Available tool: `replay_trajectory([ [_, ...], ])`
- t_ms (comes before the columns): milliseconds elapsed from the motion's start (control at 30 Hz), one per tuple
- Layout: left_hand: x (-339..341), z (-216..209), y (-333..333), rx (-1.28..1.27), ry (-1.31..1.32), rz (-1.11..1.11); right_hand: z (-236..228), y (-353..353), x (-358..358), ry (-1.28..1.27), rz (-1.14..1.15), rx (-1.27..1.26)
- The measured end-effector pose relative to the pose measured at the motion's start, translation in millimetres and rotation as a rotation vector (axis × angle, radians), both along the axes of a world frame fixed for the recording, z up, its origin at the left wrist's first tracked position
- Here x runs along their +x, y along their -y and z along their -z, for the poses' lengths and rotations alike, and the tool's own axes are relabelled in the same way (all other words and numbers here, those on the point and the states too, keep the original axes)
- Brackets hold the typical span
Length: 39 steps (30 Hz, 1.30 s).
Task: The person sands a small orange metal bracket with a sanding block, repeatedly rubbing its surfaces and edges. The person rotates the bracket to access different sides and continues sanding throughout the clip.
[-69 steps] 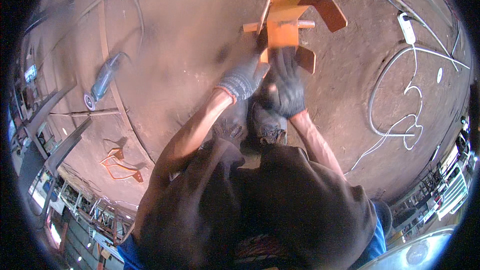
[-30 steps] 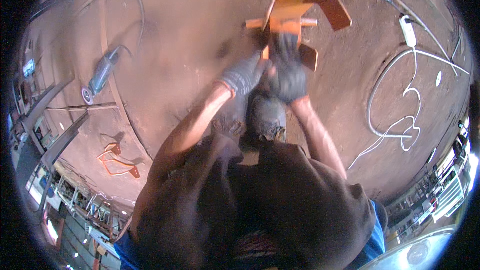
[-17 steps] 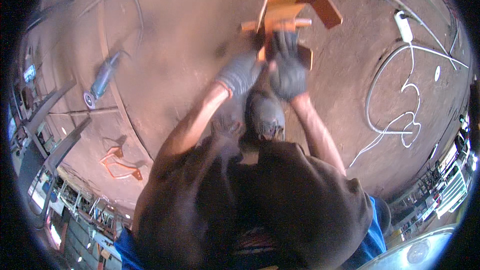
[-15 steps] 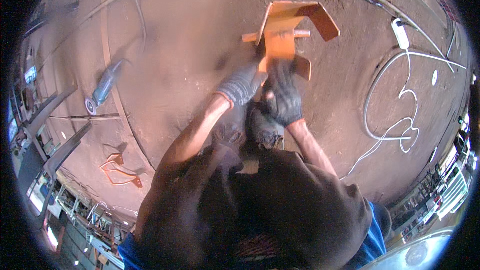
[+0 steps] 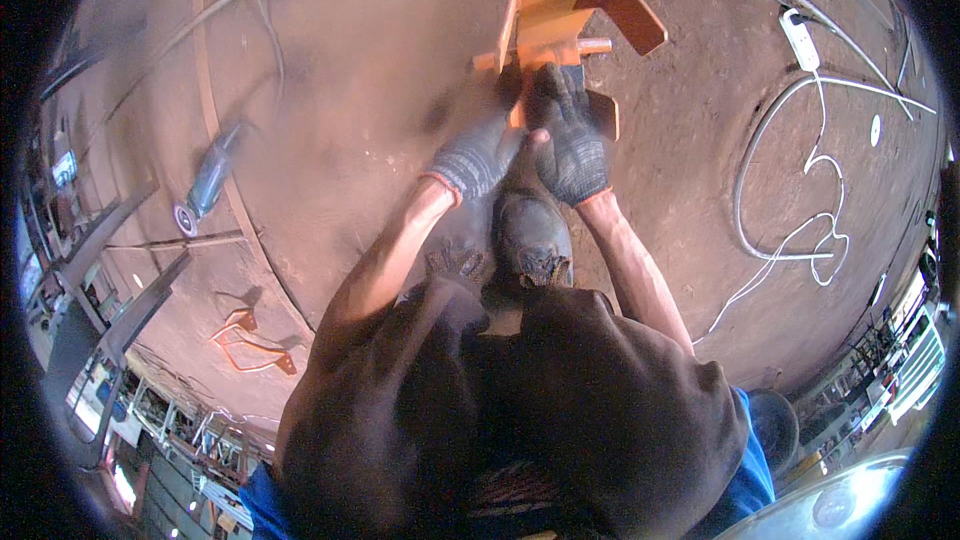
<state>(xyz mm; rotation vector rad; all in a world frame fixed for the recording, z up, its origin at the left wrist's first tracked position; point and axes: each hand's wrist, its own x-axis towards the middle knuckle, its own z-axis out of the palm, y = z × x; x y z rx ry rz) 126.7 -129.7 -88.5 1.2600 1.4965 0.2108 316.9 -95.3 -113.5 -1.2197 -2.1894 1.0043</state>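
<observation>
An orange-painted metal bracket [image 5: 545, 25] with bent arms and a short crosswise rod lies on the ground ahead of my boots. Both hands wear dark knitted gloves with orange cuffs. My left hand [image 5: 475, 155] is closed at the bracket's near left edge, its fingertips blurred and partly in shadow. The right hand [image 5: 575, 145] lies over the middle plate with fingers stretched forward, pressing flat on it. A small dark bluish patch shows beside those fingertips; I cannot tell what it is. My boot [image 5: 533, 235] stands just below the hands.
An angle grinder [image 5: 208, 180] lies at the left, and a bent orange metal frame [image 5: 250, 342] lies nearer me. To the right are a white power strip [image 5: 800, 43], its looped white cord [image 5: 838, 175] and a pale hose [image 5: 745, 180]. Dark metal beams [image 5: 140, 305] stand at the left.
My right hand has moved forward, its fingers now farther up the bracket's plate. The left hand stays at the near edge. The whole view has shifted slightly.
</observation>
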Motion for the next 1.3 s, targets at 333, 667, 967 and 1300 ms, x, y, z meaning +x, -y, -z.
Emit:
replay_trajectory([
  [333, -1, -26, -5, -0.020, -0.071, -0.012, 3, 27, -16, 0.093, 0.125, 0.060],
  [667, -5, -17, 1, 0.058, -0.063, 0.015, -7, -10, -23, -0.056, 0.050, 0.020],
  [967, 2, -26, -8, 0.016, -0.033, -0.057, -8, -12, -21, 0.033, 0.037, -0.009],
  [1300, -2, -14, -3, -0.048, -0.031, 0.061, -12, 7, -17, 0.103, 0.055, 0.017],
])
